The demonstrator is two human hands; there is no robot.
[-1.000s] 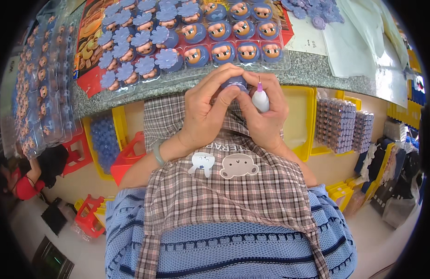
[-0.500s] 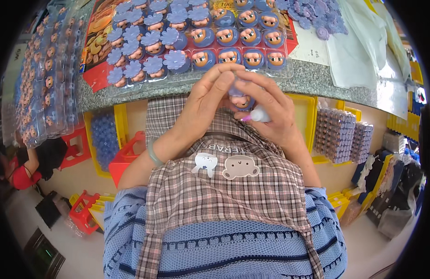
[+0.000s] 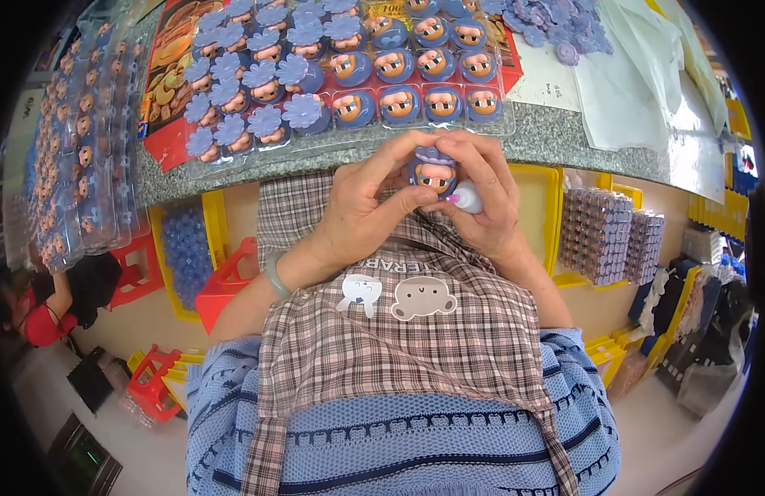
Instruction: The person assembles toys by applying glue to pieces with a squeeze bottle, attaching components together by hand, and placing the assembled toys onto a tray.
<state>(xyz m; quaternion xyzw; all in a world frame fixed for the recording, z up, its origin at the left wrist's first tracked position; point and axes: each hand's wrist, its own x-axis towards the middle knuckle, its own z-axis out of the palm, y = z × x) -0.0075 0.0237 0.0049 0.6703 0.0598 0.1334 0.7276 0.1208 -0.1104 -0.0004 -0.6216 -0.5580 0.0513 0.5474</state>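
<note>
Nearest to us is our light blue knitted sweater with dark stripes (image 3: 349,450), under a brown-and-white plaid cloth apron (image 3: 407,355). Beyond it our hands meet just short of the counter edge. Our left hand (image 3: 358,207) is closed round one side of a small rounded blue figure with a face and a purple petalled top (image 3: 435,175); its thumb lies below the face. Our right hand (image 3: 488,194) is curled round the other side, also keeping a small white squeeze bottle with a purple nozzle (image 3: 468,198) in its grip. The nozzle points toward the figure, though whether it touches is hard to tell. Past our fingers, on the grey speckled counter (image 3: 548,132), lies a clear plastic tray (image 3: 312,142) of similar figures, the left ones flower-topped, the right ones bare-topped. Farther right we see a loose heap of purple flower-shaped pieces (image 3: 556,29).
</note>
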